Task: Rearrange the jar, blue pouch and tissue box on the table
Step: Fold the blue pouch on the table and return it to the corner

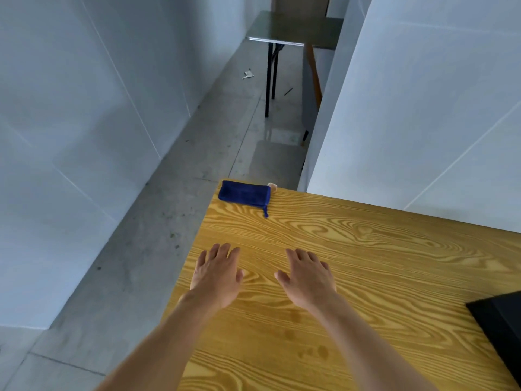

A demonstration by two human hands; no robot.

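A blue pouch (pixel 244 195) lies flat at the far left corner of the wooden table (pixel 366 249), its drawstring pointing toward me. My left hand (pixel 218 273) and my right hand (pixel 307 276) rest palm down on the table, fingers spread, well short of the pouch and holding nothing. No jar or tissue box is in view. A small pale object (pixel 273 186) peeks out just behind the pouch at the table's far edge.
A black object (pixel 501 323) lies at the right edge of the view on the table. The table's left edge drops to a concrete floor (pixel 158 249). White partition walls stand left and right. Another table (pixel 293 29) stands farther back.
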